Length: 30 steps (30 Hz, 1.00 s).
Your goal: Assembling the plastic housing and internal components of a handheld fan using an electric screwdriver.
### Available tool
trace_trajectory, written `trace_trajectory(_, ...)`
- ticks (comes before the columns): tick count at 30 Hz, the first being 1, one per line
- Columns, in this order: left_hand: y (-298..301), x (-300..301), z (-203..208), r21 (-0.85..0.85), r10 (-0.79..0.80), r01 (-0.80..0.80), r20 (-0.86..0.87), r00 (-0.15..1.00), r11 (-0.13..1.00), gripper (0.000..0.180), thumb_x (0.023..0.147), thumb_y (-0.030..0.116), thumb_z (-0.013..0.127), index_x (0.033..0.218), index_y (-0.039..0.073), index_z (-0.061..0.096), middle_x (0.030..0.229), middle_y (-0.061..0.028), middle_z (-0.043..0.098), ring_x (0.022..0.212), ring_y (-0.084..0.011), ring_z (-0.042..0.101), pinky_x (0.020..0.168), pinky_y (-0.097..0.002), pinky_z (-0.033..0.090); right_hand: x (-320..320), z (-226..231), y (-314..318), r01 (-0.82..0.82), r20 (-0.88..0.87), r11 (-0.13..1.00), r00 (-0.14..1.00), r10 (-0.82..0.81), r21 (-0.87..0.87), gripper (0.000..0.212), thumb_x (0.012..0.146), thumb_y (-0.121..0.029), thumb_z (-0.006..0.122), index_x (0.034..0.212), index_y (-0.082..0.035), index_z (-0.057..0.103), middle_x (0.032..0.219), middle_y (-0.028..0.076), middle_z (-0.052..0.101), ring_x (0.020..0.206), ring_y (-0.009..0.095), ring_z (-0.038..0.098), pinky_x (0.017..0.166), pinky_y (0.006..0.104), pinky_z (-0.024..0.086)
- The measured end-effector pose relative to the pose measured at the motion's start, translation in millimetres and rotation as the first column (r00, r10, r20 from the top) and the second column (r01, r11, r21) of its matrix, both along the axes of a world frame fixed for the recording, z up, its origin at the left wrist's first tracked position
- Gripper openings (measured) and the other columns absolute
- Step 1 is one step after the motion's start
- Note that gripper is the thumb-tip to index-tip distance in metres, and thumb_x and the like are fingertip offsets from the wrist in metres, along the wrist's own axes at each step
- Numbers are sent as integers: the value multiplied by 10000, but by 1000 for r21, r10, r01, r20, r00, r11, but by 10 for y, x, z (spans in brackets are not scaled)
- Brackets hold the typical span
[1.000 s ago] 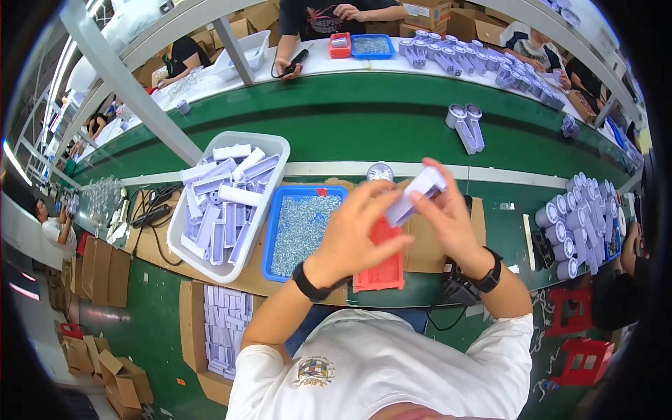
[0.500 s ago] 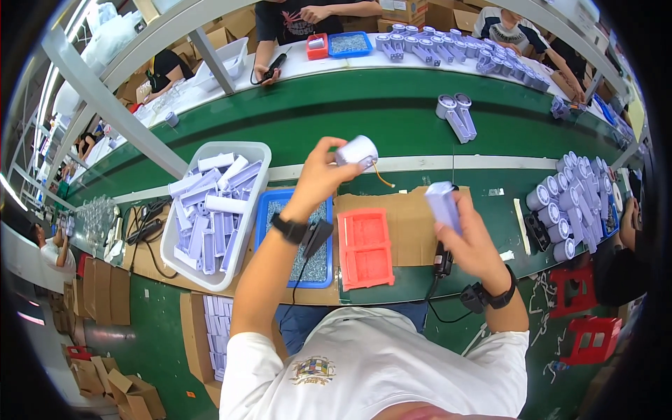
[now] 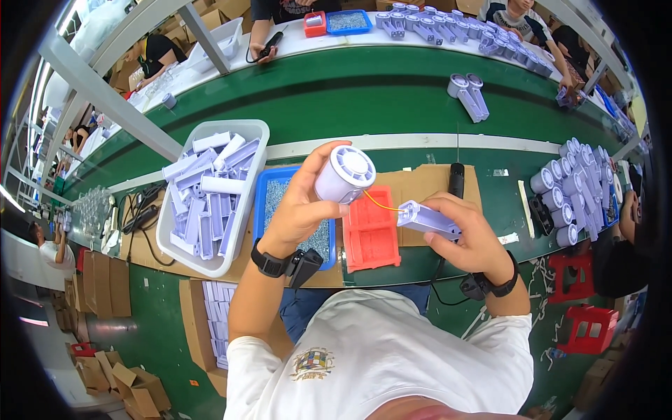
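Head view: near a red tray (image 3: 371, 257), the left hand (image 3: 297, 213) clasps a lilac fan-head cylinder (image 3: 337, 183) and the right hand (image 3: 467, 234) pinches a handle shell (image 3: 425, 220), both probably light, stiff and slick, best gripped by their sides, sparing the likely fragile yellow wire (image 3: 381, 205) between them.

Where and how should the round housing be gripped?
I'd grip the round housing around its curved wall from the left, as the left hand does: its slotted end faces upward, and the yellow wire leaves at lower right, running toward the handle.
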<state>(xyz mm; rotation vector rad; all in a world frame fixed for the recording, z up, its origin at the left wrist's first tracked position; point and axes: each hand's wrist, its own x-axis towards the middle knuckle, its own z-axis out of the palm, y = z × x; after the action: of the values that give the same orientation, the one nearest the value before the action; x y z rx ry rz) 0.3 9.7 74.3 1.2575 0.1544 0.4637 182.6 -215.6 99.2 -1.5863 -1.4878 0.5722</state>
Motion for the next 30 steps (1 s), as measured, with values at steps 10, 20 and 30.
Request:
trace_trajectory(10, -145, 14, 12, 85, -13, 16, -30, 999, 996, 879, 714, -24, 737, 1496, 73, 346, 1336, -90, 509, 1274, -215, 517, 1097, -365, 403, -77, -1, -10, 8, 70, 1000, 998, -8, 2, 377, 778, -25, 651, 1149, 38, 623, 999, 148, 645, 894, 320, 640, 822, 368, 502)
trace_trajectory(20, -588, 18, -276, 32, 178, -187, 195, 964, 982, 824, 817, 4, 769, 1482, 107, 294, 1370, -117, 461, 1266, -226, 513, 1060, -381, 444, -408, -63, 14, 243, -69, 943, 970, -233, 227, 505, 782, -12, 771, 1247, 29, 578, 1006, 150, 670, 900, 238, 683, 761, 324, 537)
trace_trajectory(30, -522, -20, -551, 44, 267, -308, 391, 881, 950, 743, 862, 119, 787, 1440, 120, 321, 1371, -125, 462, 1269, -239, 516, 1063, -398, 456, -584, 25, 155, 161, 80, 887, 973, -216, 434, 400, 741, -27, 846, 1082, 47, 651, 976, 165, 692, 803, 215, 696, 676, 292, 549)
